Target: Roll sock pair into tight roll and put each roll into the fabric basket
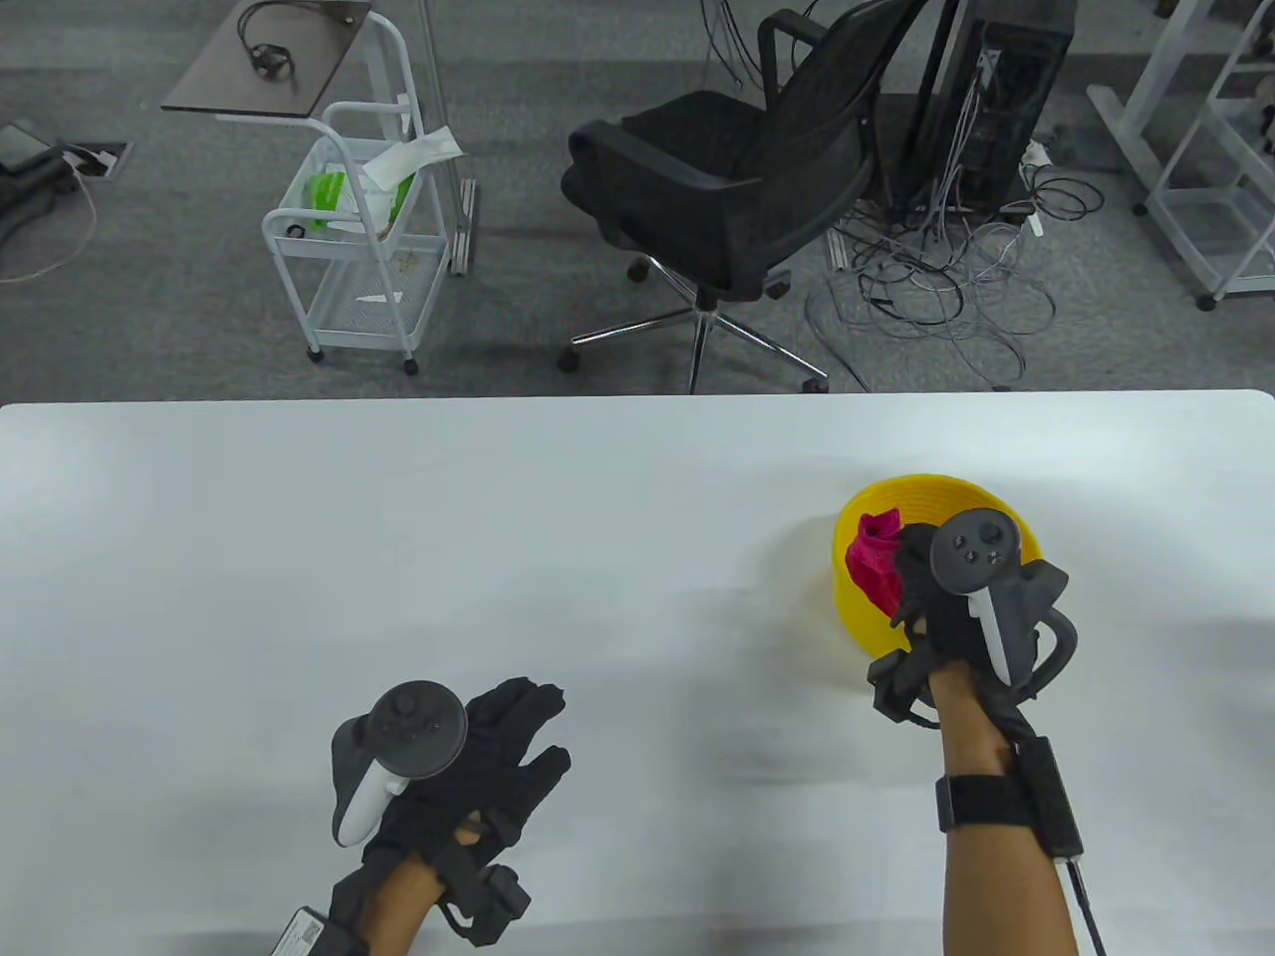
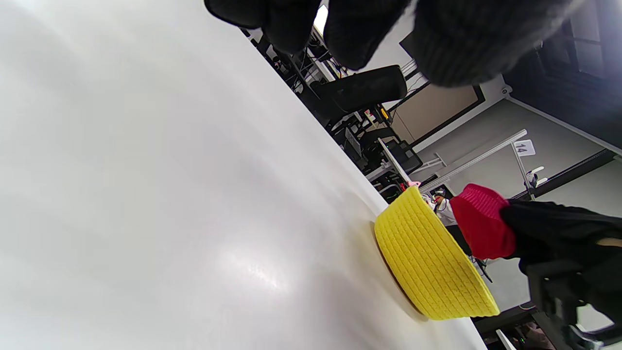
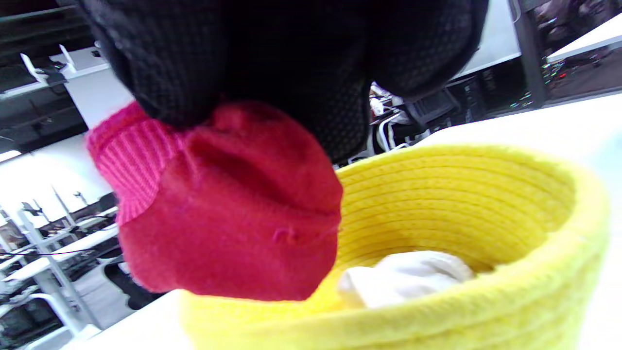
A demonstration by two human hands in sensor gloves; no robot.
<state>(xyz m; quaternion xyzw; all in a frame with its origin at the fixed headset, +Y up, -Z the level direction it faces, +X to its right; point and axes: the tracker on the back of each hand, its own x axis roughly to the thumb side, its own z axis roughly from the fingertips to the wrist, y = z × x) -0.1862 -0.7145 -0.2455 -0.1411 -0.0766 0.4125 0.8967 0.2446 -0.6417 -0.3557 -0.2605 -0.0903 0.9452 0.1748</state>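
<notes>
A yellow woven fabric basket (image 1: 859,609) (image 2: 427,257) (image 3: 486,194) stands on the right side of the white table. My right hand (image 1: 911,568) grips a rolled red sock pair (image 1: 875,556) (image 2: 481,228) (image 3: 233,214) just above the basket's opening. A white sock roll (image 3: 408,282) lies on the basket's bottom. My left hand (image 1: 518,742) rests near the table's front edge at the left, fingers spread and straight, holding nothing; its fingertips (image 2: 359,29) hang in at the top of the left wrist view.
The white table (image 1: 398,558) stretches wide around the basket. Beyond its far edge stand a black office chair (image 1: 727,179), a white wire trolley (image 1: 359,239) and a tangle of cables (image 1: 946,269) on the floor.
</notes>
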